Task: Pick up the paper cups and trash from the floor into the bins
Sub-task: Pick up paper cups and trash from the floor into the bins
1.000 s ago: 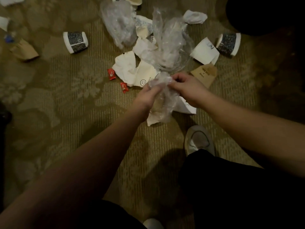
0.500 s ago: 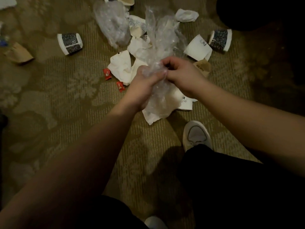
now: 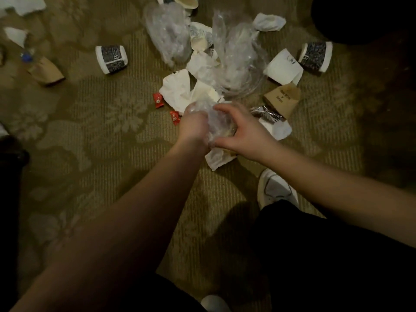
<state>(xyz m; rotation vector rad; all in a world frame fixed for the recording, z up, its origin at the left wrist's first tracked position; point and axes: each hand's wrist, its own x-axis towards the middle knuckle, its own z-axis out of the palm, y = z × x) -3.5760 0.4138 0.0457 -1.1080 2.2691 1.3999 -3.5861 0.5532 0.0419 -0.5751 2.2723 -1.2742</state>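
Observation:
My left hand (image 3: 193, 129) and my right hand (image 3: 238, 129) are both closed around a crumpled clear plastic bag (image 3: 212, 122) just above the carpet. White paper (image 3: 217, 157) sticks out beneath them. A patterned paper cup (image 3: 111, 59) lies on its side at the left, and another paper cup (image 3: 316, 55) lies at the right. Larger clear plastic (image 3: 236, 61) and white napkins (image 3: 177, 90) are heaped just beyond my hands. Two red candy wrappers (image 3: 158, 100) lie left of my hands.
A brown paper sleeve (image 3: 283, 99) and a foil wrapper (image 3: 265, 113) lie to the right of my hands, and another brown sleeve (image 3: 47, 72) lies far left. My white shoe (image 3: 275, 190) stands below my right wrist. A dark round object (image 3: 364, 16) fills the upper right corner.
Both hands have bunched the clear plastic bag down into a tighter wad and lowered it toward the floor. The foil wrapper at the right is now uncovered.

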